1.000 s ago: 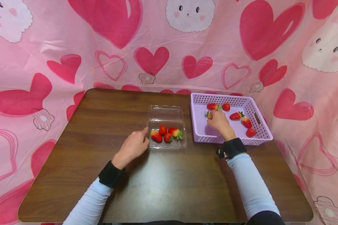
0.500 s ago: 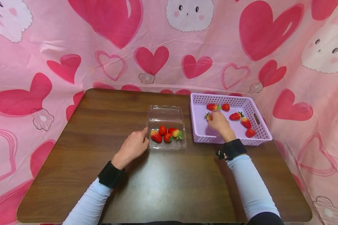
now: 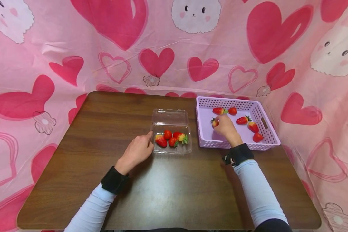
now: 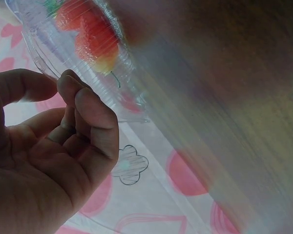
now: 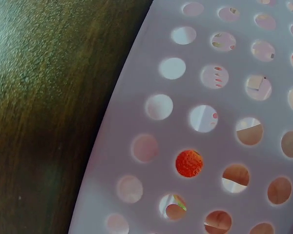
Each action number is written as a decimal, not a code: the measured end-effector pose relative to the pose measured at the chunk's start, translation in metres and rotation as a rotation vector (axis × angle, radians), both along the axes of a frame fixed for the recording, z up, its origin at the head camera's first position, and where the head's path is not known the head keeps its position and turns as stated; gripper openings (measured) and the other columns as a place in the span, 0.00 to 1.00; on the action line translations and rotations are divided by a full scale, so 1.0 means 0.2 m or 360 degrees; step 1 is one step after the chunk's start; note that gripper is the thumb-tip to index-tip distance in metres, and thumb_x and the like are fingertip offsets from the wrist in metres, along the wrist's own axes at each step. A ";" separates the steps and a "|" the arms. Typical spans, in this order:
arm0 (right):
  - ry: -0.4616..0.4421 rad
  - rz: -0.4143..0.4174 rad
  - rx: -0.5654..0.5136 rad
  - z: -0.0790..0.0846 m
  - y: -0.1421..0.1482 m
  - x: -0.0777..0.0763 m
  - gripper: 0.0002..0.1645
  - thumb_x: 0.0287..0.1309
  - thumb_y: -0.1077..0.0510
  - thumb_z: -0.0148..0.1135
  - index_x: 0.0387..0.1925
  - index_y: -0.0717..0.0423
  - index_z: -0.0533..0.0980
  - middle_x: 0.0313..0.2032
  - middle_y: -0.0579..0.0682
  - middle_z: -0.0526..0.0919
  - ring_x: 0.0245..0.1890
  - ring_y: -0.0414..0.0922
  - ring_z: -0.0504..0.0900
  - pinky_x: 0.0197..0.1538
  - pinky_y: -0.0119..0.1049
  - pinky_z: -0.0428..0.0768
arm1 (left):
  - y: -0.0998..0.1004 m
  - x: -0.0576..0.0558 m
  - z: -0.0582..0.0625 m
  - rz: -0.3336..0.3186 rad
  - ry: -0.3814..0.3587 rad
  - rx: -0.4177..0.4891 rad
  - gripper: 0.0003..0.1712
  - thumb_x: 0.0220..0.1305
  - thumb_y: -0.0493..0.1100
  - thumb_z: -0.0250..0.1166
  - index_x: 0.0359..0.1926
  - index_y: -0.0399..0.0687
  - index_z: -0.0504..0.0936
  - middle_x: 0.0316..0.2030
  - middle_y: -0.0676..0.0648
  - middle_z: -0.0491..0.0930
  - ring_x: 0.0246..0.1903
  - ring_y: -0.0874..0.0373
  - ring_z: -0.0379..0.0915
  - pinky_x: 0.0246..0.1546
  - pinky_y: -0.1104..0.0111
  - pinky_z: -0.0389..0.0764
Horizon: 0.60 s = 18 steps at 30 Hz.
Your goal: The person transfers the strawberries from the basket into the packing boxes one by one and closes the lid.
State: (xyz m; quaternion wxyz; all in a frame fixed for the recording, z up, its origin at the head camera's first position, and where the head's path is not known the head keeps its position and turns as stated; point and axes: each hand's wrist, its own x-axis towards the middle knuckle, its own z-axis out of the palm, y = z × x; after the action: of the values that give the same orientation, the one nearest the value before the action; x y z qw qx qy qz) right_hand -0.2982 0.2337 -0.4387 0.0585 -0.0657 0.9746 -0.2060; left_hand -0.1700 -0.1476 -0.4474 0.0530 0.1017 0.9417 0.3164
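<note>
In the head view, a clear plastic clamshell box (image 3: 172, 150) lies with its lid (image 3: 170, 116) folded back on the wooden table. Several strawberries (image 3: 161, 140) are inside it. My left hand (image 3: 137, 149) pinches the box's left rim between thumb and fingertips, and the left wrist view has the box wall (image 4: 39, 46) close by those fingertips. To the right, my right hand (image 3: 227, 127) reaches into a lilac basket (image 3: 201, 129) and pinches a strawberry (image 3: 215, 123), its leaves pointing left. Through the basket's holes the right wrist view catches bits of red fruit (image 5: 189, 163) and fingers.
Other strawberries (image 3: 242, 120) lie in the basket at the back and along its right side. The brown table (image 3: 174, 190) meets a pink heart-printed curtain (image 3: 119, 42) behind and at both sides. The basket stands near the table's back right corner.
The strawberry in my right fingers has turned and dropped slightly toward me, showing more of its body. My left hand and the box stay in place.
</note>
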 end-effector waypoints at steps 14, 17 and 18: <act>-0.0074 -0.0040 0.0015 0.01 0.00 0.01 0.19 0.62 0.63 0.67 0.50 0.71 0.77 0.46 0.68 0.80 0.46 0.63 0.75 0.56 0.59 0.75 | 0.00 0.00 0.01 -0.0001 -0.0018 0.0010 0.33 0.73 0.37 0.61 0.75 0.30 0.68 0.23 0.46 0.70 0.18 0.54 0.63 0.18 0.66 0.69; -0.0083 -0.0044 0.0016 0.00 -0.01 0.01 0.18 0.62 0.63 0.67 0.50 0.71 0.77 0.46 0.68 0.80 0.46 0.63 0.75 0.57 0.59 0.75 | 0.00 0.00 0.01 -0.0001 -0.0020 0.0010 0.33 0.73 0.37 0.61 0.75 0.29 0.68 0.23 0.46 0.69 0.17 0.54 0.63 0.18 0.66 0.69; -0.0089 -0.0047 0.0015 0.00 -0.01 0.01 0.18 0.61 0.63 0.67 0.50 0.70 0.77 0.46 0.68 0.80 0.46 0.63 0.75 0.57 0.59 0.75 | 0.00 0.00 0.00 -0.0001 -0.0022 0.0009 0.33 0.73 0.37 0.61 0.75 0.29 0.68 0.23 0.46 0.69 0.17 0.54 0.64 0.18 0.66 0.69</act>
State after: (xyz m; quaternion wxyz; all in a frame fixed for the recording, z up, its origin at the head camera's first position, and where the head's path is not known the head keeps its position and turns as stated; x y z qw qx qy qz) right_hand -0.2960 0.2325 -0.4378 0.0828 -0.0452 0.9744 -0.2041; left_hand -0.1703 -0.1475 -0.4464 0.0593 0.0998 0.9403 0.3198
